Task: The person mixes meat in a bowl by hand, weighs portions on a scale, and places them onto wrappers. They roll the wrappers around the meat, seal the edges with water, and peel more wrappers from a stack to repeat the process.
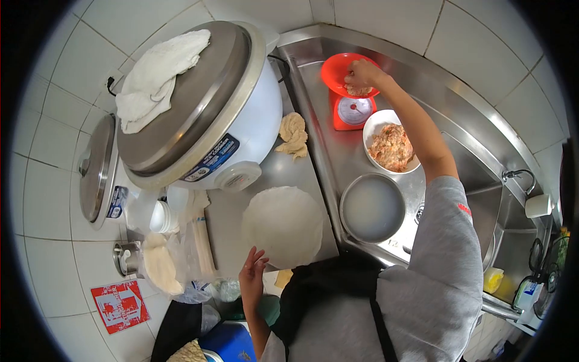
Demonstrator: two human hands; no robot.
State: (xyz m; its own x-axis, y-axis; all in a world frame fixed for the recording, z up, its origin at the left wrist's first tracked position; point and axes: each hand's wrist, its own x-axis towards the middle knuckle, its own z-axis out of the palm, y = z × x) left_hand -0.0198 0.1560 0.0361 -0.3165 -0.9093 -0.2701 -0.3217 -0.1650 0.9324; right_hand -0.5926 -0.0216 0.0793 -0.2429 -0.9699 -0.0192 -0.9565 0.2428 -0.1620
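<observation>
Head view, left to right: a steel lid leans at the tiled wall, its lower part lost among bags. A big rice cooker carries a white towel. The left hand rests with its fingers loosely spread, tips touching the near edge of a round white wrapper lying flat on the counter. Further right are a steel bowl of cloudy water and a white bowl of minced filling. The right hand curls down into the red scale pan; whether it is gripping the lump under it is hidden. The forearm covers part of the sink.
</observation>
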